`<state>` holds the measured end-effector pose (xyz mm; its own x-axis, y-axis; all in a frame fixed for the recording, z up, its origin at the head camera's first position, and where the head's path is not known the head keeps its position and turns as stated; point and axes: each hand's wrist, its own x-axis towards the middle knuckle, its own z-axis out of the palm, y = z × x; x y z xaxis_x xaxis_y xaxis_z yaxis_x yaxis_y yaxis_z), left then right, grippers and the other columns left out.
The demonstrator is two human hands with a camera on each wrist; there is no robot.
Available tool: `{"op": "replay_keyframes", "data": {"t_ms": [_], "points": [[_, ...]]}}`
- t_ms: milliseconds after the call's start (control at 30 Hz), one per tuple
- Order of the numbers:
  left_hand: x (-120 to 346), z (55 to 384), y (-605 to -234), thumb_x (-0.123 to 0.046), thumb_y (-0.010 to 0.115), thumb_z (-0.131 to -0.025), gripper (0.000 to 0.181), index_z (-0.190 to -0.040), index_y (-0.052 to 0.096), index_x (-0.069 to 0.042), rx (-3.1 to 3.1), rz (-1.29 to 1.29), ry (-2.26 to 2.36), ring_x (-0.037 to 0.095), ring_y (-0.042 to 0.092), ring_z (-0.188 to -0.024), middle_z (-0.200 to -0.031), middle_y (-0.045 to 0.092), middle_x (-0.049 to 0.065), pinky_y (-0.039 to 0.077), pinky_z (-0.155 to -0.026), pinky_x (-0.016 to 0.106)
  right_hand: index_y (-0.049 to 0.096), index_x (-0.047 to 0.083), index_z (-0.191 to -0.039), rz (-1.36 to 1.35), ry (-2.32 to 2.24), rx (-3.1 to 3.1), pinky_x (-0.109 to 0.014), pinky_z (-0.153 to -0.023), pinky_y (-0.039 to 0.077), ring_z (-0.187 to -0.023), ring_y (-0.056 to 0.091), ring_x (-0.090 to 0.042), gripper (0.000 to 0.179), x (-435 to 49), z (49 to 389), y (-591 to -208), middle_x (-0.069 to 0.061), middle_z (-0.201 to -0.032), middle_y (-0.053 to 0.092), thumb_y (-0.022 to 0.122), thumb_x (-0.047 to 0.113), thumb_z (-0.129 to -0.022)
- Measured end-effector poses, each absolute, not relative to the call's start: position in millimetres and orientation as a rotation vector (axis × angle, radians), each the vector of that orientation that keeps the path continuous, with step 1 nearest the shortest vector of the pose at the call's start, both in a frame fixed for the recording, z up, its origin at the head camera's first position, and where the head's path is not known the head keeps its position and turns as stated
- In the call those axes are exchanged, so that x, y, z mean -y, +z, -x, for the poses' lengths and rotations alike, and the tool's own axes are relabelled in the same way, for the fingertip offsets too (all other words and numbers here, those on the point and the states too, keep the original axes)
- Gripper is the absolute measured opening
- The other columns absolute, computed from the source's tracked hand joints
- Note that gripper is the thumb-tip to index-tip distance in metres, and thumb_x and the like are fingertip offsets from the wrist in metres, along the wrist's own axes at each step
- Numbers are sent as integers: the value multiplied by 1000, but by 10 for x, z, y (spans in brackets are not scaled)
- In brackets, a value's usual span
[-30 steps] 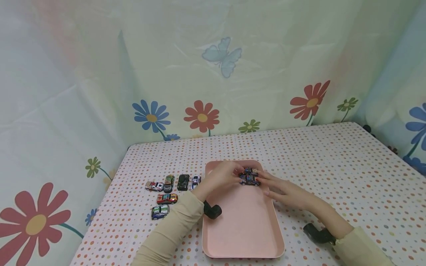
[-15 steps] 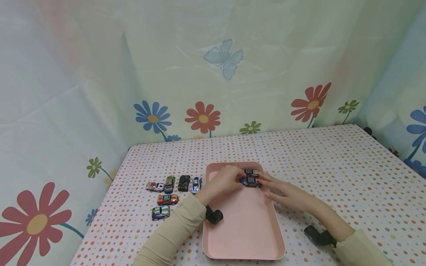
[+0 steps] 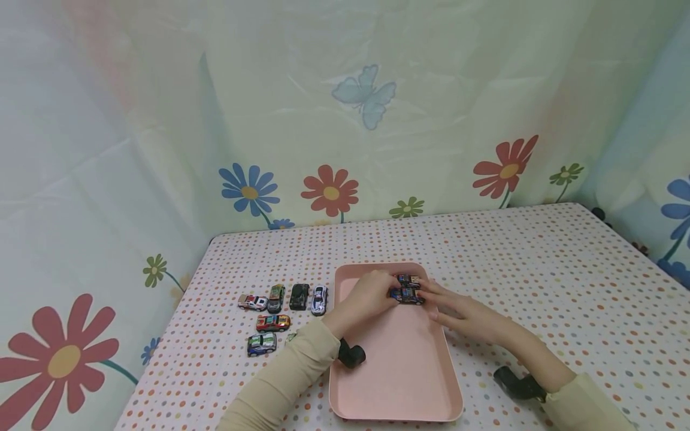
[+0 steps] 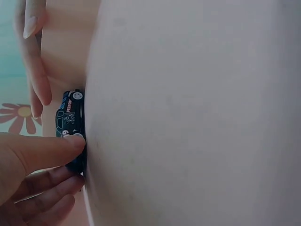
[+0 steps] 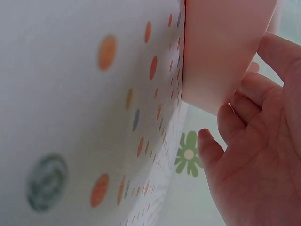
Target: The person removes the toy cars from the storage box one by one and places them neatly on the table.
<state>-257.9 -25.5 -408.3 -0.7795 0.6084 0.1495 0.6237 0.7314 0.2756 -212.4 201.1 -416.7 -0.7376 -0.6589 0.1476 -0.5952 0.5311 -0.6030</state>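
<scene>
Inside the far end of a pink tray (image 3: 396,383), my left hand (image 3: 368,301) pinches a dark toy car (image 3: 411,297) by its left end. In the left wrist view, the thumb lies on the side of this toy car (image 4: 69,115) by a wheel, and the fingers are behind it. A second dark toy car (image 3: 411,280) sits just beyond it, against the tray's far side. My right hand (image 3: 466,314) rests at the tray's right rim, its fingers loosely extended over the edge. From the right wrist, that hand (image 5: 256,136) shows its palm beside the tray's outer wall (image 5: 216,52).
Left of the tray, several toy cars stand on the dotted tablecloth (image 3: 512,257), among them a black one (image 3: 299,296), a white one (image 3: 319,300), a red one (image 3: 272,323) and a green-striped one (image 3: 262,343). Another peeks out by my left sleeve (image 3: 286,377). A flowered curtain hangs behind.
My left hand has shifted slightly right and nearer, its fingers closing on the near dark toy car. The right hand stays about where it was. A toy car by my left sleeve has come into sight.
</scene>
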Motion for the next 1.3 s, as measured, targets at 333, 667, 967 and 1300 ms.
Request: {"op": "replay_keyframes", "data": {"t_ms": [333,667,967,1300], "points": [[258,2502,-4041,-12,74,-79,17,-95,73,-8,2844,1020,-420,10,56,-81,-87,62,0,46,-70,21,43,2,-140,1083,-1005,-2653,-56,-99,28,-134,21,-38,48,-2019,2126,-4172,-15,-149,26,49,27,-99],[236,2518,-4062,-12,75,-77,16,-92,73,-10,2834,1041,-412,4,56,-71,-84,66,-5,45,-62,17,43,2,-139,1080,-1004,-2662,-57,-99,29,-134,22,-38,48,-2030,2121,-4193,-14,-149,27,50,27,-99],[258,2515,-4067,-11,74,-80,21,-100,72,-5,2840,1047,-577,3,57,-73,-90,67,-1,44,-63,14,43,3,-140,1075,-1003,-2658,-57,-99,28,-134,21,-39,48,-2027,2117,-4187,-15,-149,26,49,28,-99],[268,2517,-4038,-10,74,-80,22,-102,73,-5,2793,1044,-689,0,41,-55,-89,68,-3,35,-52,11,43,1,-139,1069,-997,-2670,-56,-100,26,-134,21,-38,48,-2022,2116,-4175,-15,-149,26,49,27,-99]]}}
